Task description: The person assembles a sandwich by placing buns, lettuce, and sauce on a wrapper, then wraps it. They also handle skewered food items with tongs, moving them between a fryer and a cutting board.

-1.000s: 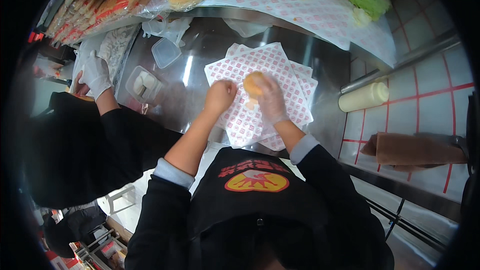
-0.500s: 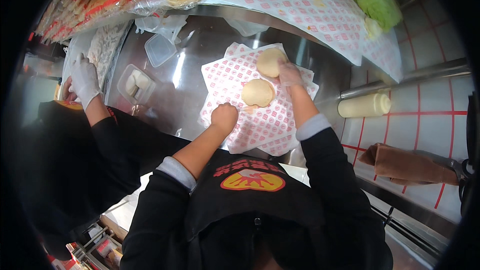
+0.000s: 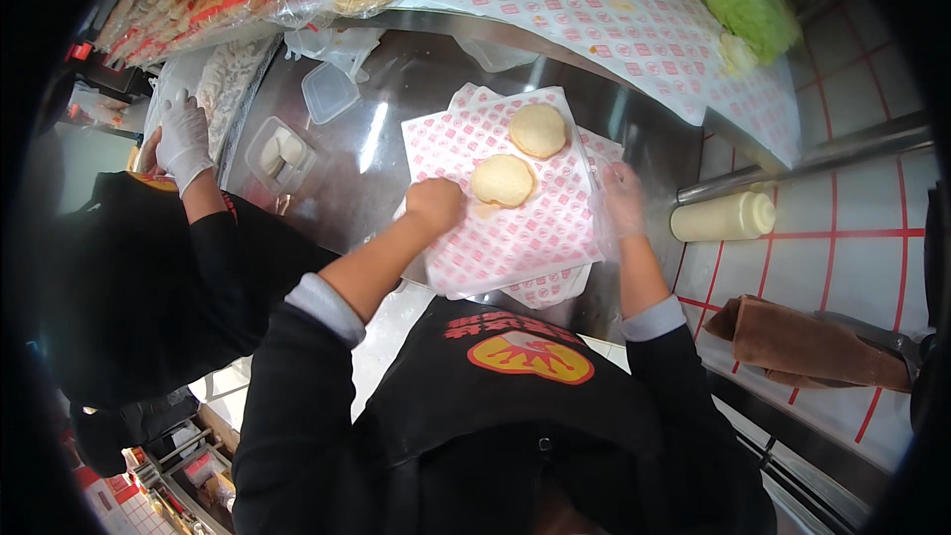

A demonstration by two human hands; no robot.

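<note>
Round pale bread half (image 3: 502,181) rests just beside its match (image 3: 538,130) on white, red-printed paper (image 3: 515,253). Hands apart: bare left hand (image 3: 436,205), clear-gloved right hand (image 3: 622,200) at opposite edges (either's grip: cannot tell). Step, probably: laying-out; next move calls for steady paper.

The shiny metal bench (image 3: 384,176) carried a skewed stack of red-printed paper (image 3: 495,256) at mid-frame; left of it sat a clear tub (image 3: 298,174), with a translucent lid (image 3: 330,92) and crumpled plastic (image 3: 342,46) farther up.
</note>
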